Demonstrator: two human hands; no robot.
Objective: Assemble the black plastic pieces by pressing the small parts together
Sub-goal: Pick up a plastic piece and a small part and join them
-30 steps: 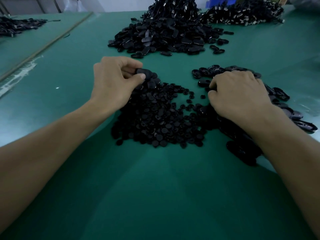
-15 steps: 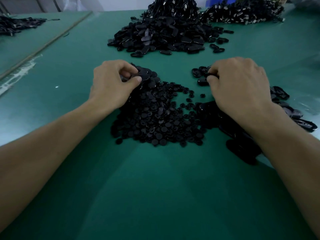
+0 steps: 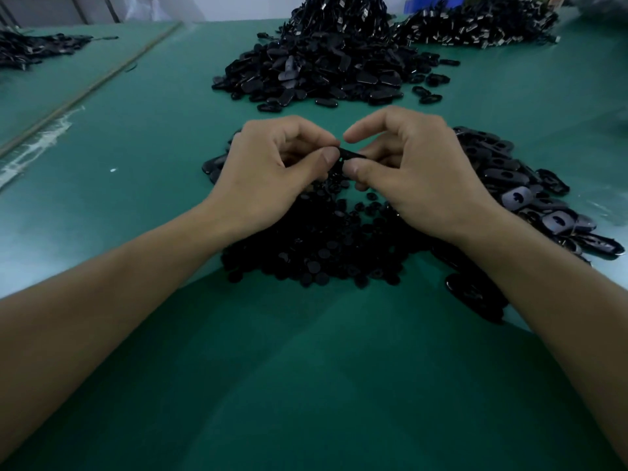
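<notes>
Head view, one moment.

- A black piece is held in the air between both hands, above the near piles and over the green table.
- Left hand: fingers curled, the left end of the piece is pinched between thumb and forefinger.
- Right hand: the right end is pinched between the thumb and the lower fingers; the forefinger is arched above the piece and is not seen to touch it.
- It cannot be told whether one part or two are held, nor whether a small part is already seated; the piece is mostly hidden by the fingers.
- Directly under the hands a spread of small round parts is noted. Just beside it, to the right, a pile of flat oval shells is seen, some with a cut-out showing.
- A large far heap of dark oval pieces lies well beyond the hands, with another heap behind it to the right. Whether these are finished work or stock cannot be told.

Judgement: one pressing is in hand, at the joining stage. Since both near piles are large, most of the task is judged to be left.
</notes>
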